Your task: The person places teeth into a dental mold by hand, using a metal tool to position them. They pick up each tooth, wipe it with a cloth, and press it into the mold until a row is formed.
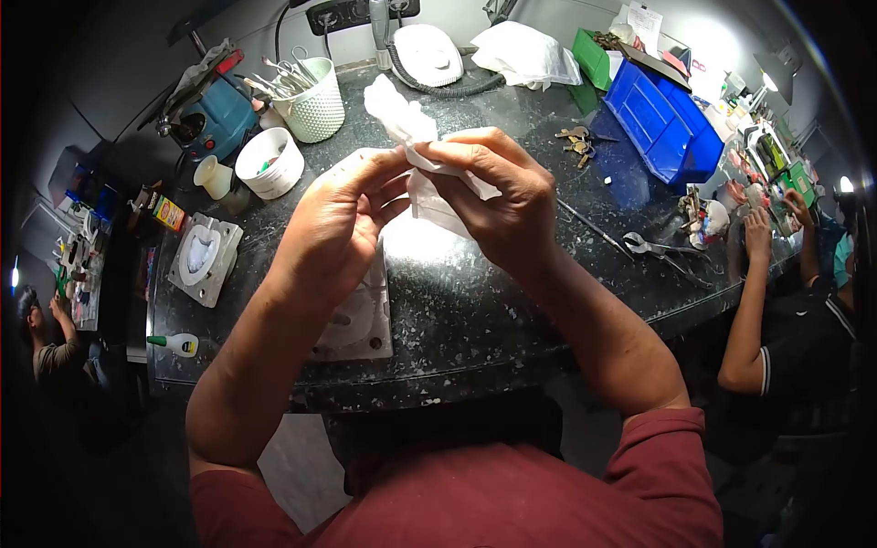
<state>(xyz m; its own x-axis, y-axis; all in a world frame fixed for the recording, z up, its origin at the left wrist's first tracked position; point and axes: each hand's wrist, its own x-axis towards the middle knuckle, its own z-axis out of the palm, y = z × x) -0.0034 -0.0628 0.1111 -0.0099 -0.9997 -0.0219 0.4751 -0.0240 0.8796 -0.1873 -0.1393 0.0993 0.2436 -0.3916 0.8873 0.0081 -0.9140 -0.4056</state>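
Note:
A crumpled white tissue [399, 110] is held up over the bench, one end bunched above my fingers and a loose flap hanging below them. My right hand [501, 187] is closed on it, thumb and fingers pinching the middle. From the other side, my left hand [345, 205] pinches the same tissue with thumb and forefinger, its other fingers curled loosely. Whether something small is wrapped inside is hidden. Partly under my left forearm lies a metal dental flask half [370, 320]. Another flask half [205, 258] with white plaster in it sits farther left.
On the left stand a textured cup of tools [311, 100], a white tub [270, 164] and a small glue bottle [174, 344]. Pliers [667, 248], a thin metal tool [594, 228] and a blue bin [662, 123] are on the right. A co-worker's arm [751, 301] rests at the far right.

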